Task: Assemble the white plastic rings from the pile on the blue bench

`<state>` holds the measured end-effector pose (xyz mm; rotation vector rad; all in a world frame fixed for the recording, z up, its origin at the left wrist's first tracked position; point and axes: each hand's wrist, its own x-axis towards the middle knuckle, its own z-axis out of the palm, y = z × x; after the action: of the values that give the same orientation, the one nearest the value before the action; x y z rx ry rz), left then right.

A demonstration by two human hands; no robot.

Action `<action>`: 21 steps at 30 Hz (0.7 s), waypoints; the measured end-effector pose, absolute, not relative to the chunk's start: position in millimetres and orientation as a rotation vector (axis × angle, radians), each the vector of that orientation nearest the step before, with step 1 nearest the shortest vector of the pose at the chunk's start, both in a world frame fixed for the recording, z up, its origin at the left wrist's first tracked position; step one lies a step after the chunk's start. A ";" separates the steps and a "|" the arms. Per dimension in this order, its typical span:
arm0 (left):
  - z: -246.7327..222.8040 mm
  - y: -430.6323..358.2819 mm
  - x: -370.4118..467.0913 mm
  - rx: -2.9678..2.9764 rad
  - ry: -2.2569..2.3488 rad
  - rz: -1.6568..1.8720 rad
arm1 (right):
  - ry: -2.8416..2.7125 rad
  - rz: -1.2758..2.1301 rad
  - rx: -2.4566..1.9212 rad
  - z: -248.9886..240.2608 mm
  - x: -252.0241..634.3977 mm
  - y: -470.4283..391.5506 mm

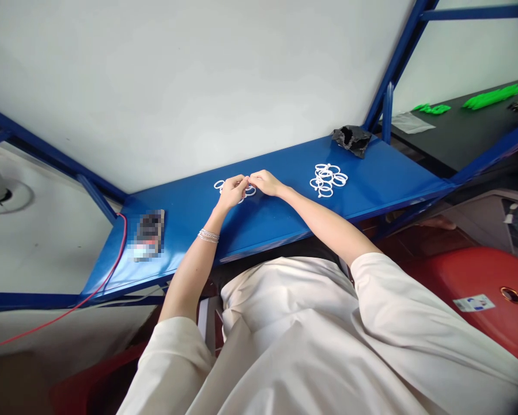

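Over the middle of the blue table [280, 222], my left hand [233, 190] and my right hand [264, 182] meet at the fingertips. Both are closed in a pinch, and whatever lies between the fingers is too small to make out. White rings [219, 184] show beside and beneath my hands, partly hidden by them. To the right, a loose pile of several white rings [326, 177] lies on the table.
A crumpled black bag [352, 140] sits at the back right. At the left lies a blurred-out object [150, 233], with a red cable [121, 248] beside it. Blue frame bars flank the table. A red stool [470, 288] stands at the right. Green items [492, 97] lie on a black table beyond.
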<state>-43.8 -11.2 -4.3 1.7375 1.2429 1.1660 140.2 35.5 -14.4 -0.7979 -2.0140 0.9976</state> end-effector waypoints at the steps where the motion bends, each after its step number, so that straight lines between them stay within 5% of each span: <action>1: -4.9 -10.6 -44.3 1.744 1.243 1.159 | -2.017 0.995 -0.793 -15.1 140.4 36.2; 21: -7.6 -7.1 -46.2 1.826 1.175 1.076 | -2.037 0.924 -0.770 -11.3 142.5 33.9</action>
<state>-46.2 -7.1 -7.6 1.8259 1.1747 1.0761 142.5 33.9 -11.3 -0.7700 -2.0368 0.9241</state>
